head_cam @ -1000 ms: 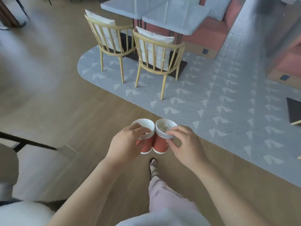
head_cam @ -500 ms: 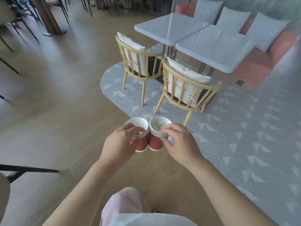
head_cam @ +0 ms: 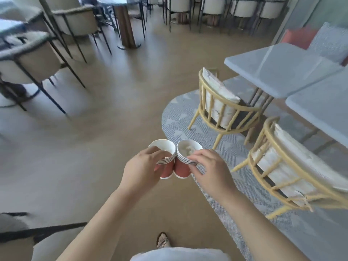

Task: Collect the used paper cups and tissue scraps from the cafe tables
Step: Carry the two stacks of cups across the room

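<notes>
Two stacks of red paper cups are held out in front of the person at chest height, above the wooden floor (head_cam: pixel 116 129), their sides touching. The left hand (head_cam: pixel 143 170) wraps around the left cup stack (head_cam: pixel 165 166), thumb and fingers closed on its wall just under the striped rims; the inside of its top cup looks white and nearly bare. The right hand (head_cam: pixel 211 170) grasps the right cup stack (head_cam: pixel 183 168) the same way, fingertips curled over the near edge of the rim, and inside the top cup lies a pale crumpled mass — the tissue scraps (head_cam: pixel 187 148), as far as the blur allows. Both stacks show several rims nested one inside another, and both stand roughly upright. To the right a grey patterned rug (head_cam: pixel 180 117) spreads over the floor, carrying two yellow wooden chairs with white cushions, one farther (head_cam: pixel 222 102) and one nearer (head_cam: pixel 286 166), tucked against two pale grey tables (head_cam: pixel 278 68). Far left and along the far wall stand dark-legged upholstered chairs (head_cam: pixel 33 61) — all smeared by motion. At the near edge a sandalled foot (head_cam: pixel 162 240) shows on the floor.
</notes>
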A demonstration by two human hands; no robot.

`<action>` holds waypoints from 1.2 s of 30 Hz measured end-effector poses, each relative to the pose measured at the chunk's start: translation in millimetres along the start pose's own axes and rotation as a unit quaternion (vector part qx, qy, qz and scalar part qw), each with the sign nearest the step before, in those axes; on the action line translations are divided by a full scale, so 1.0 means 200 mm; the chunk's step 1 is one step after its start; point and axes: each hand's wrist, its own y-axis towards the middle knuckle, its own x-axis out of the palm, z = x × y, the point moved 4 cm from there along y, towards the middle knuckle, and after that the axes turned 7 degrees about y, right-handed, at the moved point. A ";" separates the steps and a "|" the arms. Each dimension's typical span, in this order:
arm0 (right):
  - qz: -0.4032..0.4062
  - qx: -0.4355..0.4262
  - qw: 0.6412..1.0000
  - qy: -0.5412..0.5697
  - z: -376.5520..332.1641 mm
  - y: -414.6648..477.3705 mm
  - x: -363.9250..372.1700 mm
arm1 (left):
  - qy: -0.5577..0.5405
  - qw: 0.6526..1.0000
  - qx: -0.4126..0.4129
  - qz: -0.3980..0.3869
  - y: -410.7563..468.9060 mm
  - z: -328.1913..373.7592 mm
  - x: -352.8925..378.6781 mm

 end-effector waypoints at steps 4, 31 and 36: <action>-0.017 -0.010 1.000 0.015 0.09 0.46 0.12 | 0.006 1.000 -0.020 -0.007 0.41 -0.19 0.00; -0.055 0.007 0.998 0.012 1.34 3.65 0.58 | -0.007 0.998 -0.057 -0.032 3.66 -1.00 0.59; -0.054 0.021 0.998 -0.001 1.51 4.32 0.68 | -0.023 0.998 -0.024 -0.051 4.36 -1.24 0.63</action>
